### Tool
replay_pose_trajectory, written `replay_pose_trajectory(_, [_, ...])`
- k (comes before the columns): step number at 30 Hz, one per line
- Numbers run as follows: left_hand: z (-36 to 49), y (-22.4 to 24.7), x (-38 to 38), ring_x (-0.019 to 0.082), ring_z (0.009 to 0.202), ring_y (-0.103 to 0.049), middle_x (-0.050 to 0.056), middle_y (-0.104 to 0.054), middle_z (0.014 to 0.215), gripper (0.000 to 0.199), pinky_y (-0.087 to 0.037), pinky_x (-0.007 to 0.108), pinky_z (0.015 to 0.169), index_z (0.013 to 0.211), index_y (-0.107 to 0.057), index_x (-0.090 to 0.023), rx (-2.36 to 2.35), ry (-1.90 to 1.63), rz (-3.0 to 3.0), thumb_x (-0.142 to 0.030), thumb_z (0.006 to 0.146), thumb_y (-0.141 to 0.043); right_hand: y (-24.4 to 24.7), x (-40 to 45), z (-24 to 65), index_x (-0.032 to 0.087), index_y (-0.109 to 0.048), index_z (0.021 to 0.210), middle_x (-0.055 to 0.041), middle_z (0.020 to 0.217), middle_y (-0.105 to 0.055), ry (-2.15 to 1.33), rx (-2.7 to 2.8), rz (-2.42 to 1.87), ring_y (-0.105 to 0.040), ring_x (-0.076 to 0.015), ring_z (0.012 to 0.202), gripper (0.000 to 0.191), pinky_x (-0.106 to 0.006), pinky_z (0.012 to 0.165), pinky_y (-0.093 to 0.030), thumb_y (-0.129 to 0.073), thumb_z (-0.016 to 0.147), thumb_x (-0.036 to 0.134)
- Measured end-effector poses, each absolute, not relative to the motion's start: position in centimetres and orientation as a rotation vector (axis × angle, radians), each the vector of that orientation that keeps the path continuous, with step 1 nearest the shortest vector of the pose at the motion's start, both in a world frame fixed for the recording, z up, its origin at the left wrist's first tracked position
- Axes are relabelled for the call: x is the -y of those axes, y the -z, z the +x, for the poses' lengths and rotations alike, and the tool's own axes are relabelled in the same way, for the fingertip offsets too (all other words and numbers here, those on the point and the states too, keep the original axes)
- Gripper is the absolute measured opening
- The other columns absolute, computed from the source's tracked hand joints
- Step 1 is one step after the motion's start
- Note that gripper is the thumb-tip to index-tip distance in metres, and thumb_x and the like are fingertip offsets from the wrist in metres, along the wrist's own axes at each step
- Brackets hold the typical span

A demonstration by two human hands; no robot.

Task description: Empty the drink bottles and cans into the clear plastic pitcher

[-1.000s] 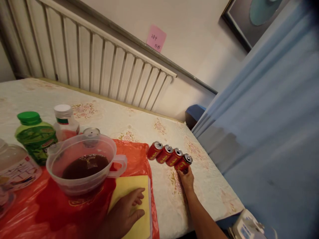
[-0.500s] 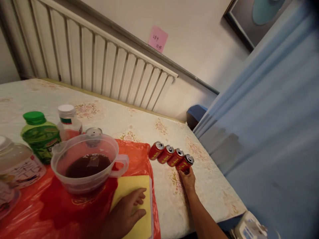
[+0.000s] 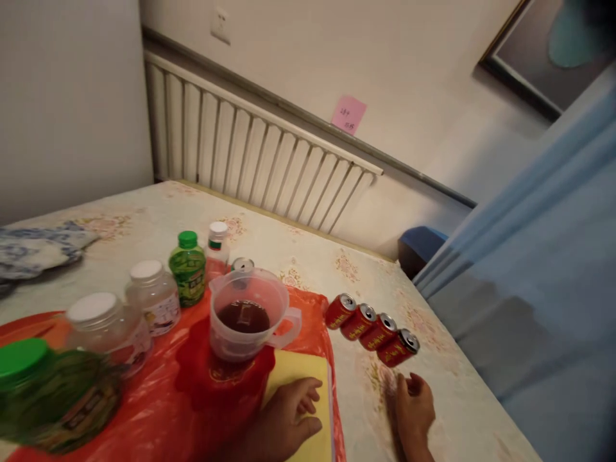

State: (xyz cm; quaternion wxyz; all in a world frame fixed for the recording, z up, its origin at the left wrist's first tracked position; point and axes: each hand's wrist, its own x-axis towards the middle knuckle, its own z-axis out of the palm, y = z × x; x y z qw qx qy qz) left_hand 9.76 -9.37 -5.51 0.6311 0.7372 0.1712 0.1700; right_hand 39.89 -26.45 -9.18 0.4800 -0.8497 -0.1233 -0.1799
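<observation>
Behind the flowered cloth [image 3: 360,410], a radiator [image 3: 264,154]; off to the right, a blue curtain [image 3: 524,282]. On the cloth, just past the edge of a red sheet [image 3: 163,410], four red cans [image 3: 356,326], already lined up in a close, slanting row, at least one seemingly opened. Just short of the end can [image 3: 393,351], the right hand [image 3: 416,410], gripping nothing, fingers loosely curled, apart from the metal. Over a yellow pad [image 3: 312,367], the left hand [image 3: 289,417], likewise holding nothing, fingers part bent, thumb spread. On the sheet, a jug [image 3: 231,343], partly filled with dark liquid; behind it, another can [image 3: 242,277], outside the row. Four cans aligned, then, and both hands free; impossible to tell what, if anything, remains.
</observation>
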Motion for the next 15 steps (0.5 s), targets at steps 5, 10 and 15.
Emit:
replay_pose_trajectory(5, [8.9,5.7,9.5,0.018,0.094,-0.062,0.006,-0.064,0.109,0.051,-0.050,0.032,0.090,0.122,-0.057,-0.019,-0.380,-0.395,1.655,-0.013,0.071,-0.060,5.9,22.6,34.8,0.022,-0.062,0.089,-0.0058,0.078,-0.068,0.130,0.620,-1.991,-0.063,-0.0266,0.070,0.040,-0.037,0.067,-0.049,-0.061,0.068,0.056])
replay_pose_trajectory(10, [8.1,6.6,9.4,0.021,0.092,-0.064,0.007,-0.065,0.110,0.049,-0.052,0.034,0.087,0.119,-0.059,-0.021,-0.372,-0.375,1.605,-0.016,0.071,-0.063,-0.7,12.3,31.5,0.020,-0.064,0.084,-0.0046,0.076,-0.067,-0.263,1.132,-1.739,-0.061,-0.0207,0.064,0.025,-0.030,0.057,-0.049,-0.062,0.077,0.044])
replay_pose_trajectory(15, [8.2,7.1,8.2,0.023,0.096,-0.064,0.002,-0.066,0.112,0.042,-0.051,0.035,0.088,0.121,-0.059,-0.032,-0.304,-0.304,1.524,-0.030,0.079,-0.068,-3.7,0.9,29.1,0.019,-0.066,0.093,-0.0022,0.074,-0.066,-0.299,1.585,-1.633,-0.060,-0.0177,0.065,0.023,-0.030,0.063,-0.049,-0.062,0.077,0.036])
